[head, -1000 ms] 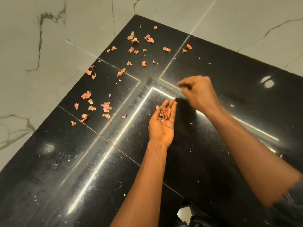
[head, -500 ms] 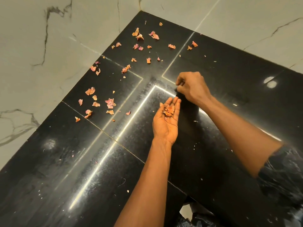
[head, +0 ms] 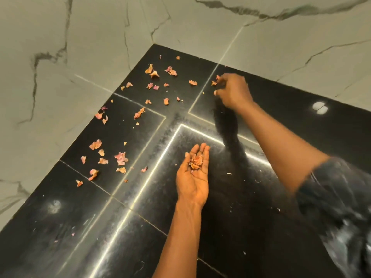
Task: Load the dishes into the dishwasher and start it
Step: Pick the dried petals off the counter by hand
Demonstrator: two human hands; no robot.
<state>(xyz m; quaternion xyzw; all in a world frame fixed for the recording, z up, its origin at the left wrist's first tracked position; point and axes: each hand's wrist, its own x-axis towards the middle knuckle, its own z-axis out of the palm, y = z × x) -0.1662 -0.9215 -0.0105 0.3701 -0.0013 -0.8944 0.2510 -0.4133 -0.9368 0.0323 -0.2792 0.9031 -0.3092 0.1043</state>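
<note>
Fingers (head: 222,80) of the right hand (head: 232,91) curl down onto the pinkish-orange papery scraps (head: 121,158) scattered over the glossy black stone tiles (head: 261,197). They're touching one, but whether they've pinched it I can't tell. The left hand (head: 192,177) lies palm up, fingers straight and relaxed, cradling a small heap of gathered scraps (head: 195,161), probably serving as a tray for each new piece. No dishes and no dishwasher in sight, and no writing I can read anywhere.

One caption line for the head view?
Right hand reaches for pink flakes on black tiles; left hand carries a pile.
</note>
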